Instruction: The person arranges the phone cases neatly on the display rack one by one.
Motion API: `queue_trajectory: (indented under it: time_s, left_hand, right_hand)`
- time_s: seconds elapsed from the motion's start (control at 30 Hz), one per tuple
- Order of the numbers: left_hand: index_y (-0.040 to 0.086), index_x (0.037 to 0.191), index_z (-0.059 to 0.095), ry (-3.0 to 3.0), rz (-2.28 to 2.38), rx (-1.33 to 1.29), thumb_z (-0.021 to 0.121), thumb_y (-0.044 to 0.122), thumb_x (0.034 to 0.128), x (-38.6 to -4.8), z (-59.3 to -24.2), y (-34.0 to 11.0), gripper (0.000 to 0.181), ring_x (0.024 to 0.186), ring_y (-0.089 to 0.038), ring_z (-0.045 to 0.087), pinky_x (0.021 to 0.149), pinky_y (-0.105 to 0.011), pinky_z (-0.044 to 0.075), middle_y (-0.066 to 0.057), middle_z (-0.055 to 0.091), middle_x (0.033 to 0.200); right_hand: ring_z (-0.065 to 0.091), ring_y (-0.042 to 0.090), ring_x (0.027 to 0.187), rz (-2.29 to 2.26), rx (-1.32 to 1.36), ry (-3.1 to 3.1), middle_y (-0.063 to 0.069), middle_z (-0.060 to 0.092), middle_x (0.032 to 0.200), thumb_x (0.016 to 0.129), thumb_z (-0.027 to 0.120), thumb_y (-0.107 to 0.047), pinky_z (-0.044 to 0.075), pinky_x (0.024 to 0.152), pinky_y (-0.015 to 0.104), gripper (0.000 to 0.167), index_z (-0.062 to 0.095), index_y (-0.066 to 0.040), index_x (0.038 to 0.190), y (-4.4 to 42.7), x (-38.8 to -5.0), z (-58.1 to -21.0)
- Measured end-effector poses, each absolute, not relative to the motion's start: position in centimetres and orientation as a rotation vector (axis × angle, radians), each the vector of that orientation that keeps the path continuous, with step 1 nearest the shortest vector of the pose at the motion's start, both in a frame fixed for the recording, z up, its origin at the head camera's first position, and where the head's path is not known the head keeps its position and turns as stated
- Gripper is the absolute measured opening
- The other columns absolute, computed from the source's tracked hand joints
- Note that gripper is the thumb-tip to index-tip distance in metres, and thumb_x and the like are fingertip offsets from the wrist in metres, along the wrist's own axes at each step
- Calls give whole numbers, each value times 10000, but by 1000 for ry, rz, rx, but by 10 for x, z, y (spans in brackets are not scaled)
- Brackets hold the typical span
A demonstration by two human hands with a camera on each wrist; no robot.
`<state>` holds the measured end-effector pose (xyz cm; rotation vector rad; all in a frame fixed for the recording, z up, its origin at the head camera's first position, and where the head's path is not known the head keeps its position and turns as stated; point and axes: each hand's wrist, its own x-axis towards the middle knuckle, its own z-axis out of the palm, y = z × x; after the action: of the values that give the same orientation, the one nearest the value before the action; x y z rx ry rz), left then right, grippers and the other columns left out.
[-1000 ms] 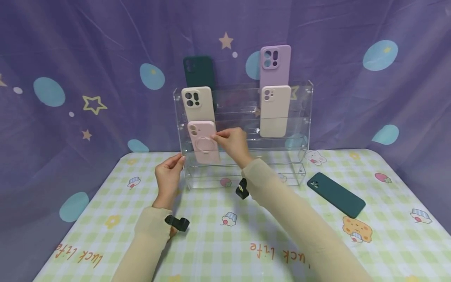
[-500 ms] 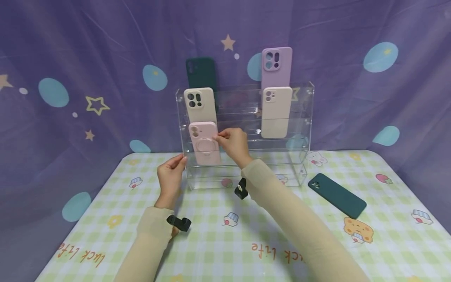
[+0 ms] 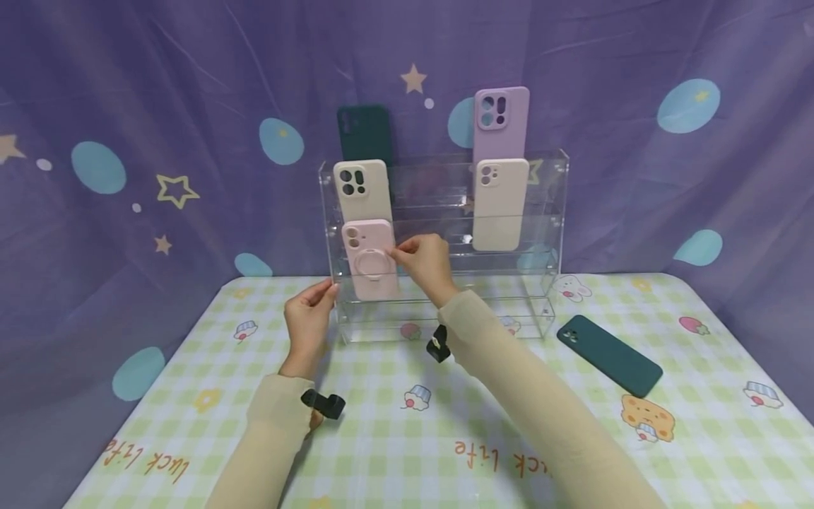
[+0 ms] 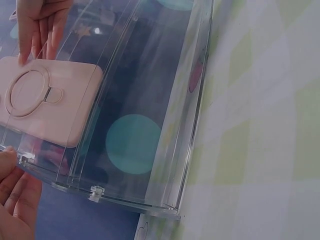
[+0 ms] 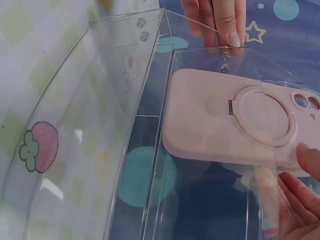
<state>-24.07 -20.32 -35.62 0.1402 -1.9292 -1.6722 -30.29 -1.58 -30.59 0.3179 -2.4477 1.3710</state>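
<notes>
A pink phone case (image 3: 371, 260) with a ring stand on its back leans in a lower tier of the clear acrylic display rack (image 3: 439, 286), at its left end. My right hand (image 3: 427, 263) pinches the case's right edge between thumb and fingers. At the rack's left side panel, my left hand (image 3: 308, 314) grips the edge, with thumb and fingers on either side of it in the right wrist view. Behind the pink case stand a cream phone case (image 3: 363, 189) and, higher up, a dark green phone case (image 3: 365, 132).
On the rack's right side stand another cream phone case (image 3: 499, 212) and a purple phone case (image 3: 501, 134) behind it. A second dark green phone case (image 3: 609, 355) lies flat on the checked tablecloth (image 3: 369, 452). A purple patterned curtain (image 3: 210, 78) hangs behind the rack.
</notes>
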Motion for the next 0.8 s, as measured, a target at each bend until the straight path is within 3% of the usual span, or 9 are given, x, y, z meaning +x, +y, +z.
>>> queue_trajectory:
  time_s: [0.23,0.4,0.6,0.8]
  left_hand:
    - [-95,1029,675,-1931,-1678,142,687,28,847,-242,-357,-203,220,668,24,624,626,-130,522,-260,661,988]
    - [-87,1030,679,-1935,-1684,148,689,30,846,-242,-358,-202,218,672,21,626,627,-130,522,-257,661,990]
    - [-74,1023,686,-1930,-1672,144,694,46,846,-244,-357,-202,214,668,13,627,627,-135,524,-182,694,942]
    - [-97,1022,675,-1924,-1674,152,687,23,846,-241,-355,-201,214,668,16,629,626,-129,523,-232,673,975]
  right_hand:
    - [684,198,753,1402,493,-2371,106,726,858,810,756,-217,548,667,292,223,731,-12,894,11,-289,-303]
    - [679,174,751,1421,629,-2382,90,723,883,832,736,-222,553,670,294,216,721,-30,930,54,-266,-308]
    - [660,115,730,1400,673,-2483,26,718,893,860,703,-266,543,636,266,207,720,-93,973,112,-237,-331]
    - [656,151,899,1385,766,-2611,66,689,1036,886,672,-239,545,778,270,240,679,-92,1076,178,-218,-362]
